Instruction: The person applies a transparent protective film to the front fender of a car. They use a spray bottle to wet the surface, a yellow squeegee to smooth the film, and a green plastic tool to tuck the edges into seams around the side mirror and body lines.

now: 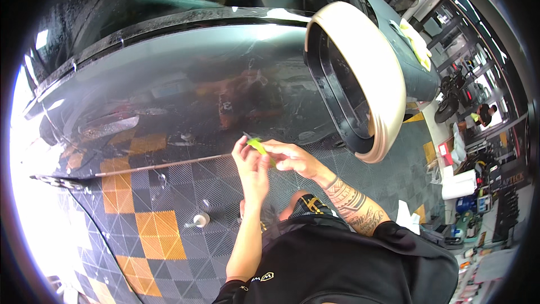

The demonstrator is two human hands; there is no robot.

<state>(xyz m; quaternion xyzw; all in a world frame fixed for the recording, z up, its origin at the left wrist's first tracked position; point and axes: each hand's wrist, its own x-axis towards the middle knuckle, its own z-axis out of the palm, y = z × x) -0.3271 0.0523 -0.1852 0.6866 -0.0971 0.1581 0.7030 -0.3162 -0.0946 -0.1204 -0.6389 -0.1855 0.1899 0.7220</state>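
Note:
Both my hands meet in front of a dark car door (191, 90). Between them is a small yellow-green flat piece (257, 146) with a dark tip; its exact kind is too small to make out. My left hand (251, 169) closes its thumb and fingers on one side of it. From the right, my right hand (295, 159) pinches at the same piece with bent fingers. The door's surface looks wet and shows wrinkles or streaks. A pale side mirror housing (388, 84), open toward me, sticks out just right of my hands.
A bottle (201, 219) stands on the grey and orange tiled floor (160, 233), left of me. A dark cable (104, 236) runs across the tiles. On the car's front lies a yellow cloth (416, 45). Farther right are a motorcycle (450, 98), another person (485, 114) and a white roll (458, 184).

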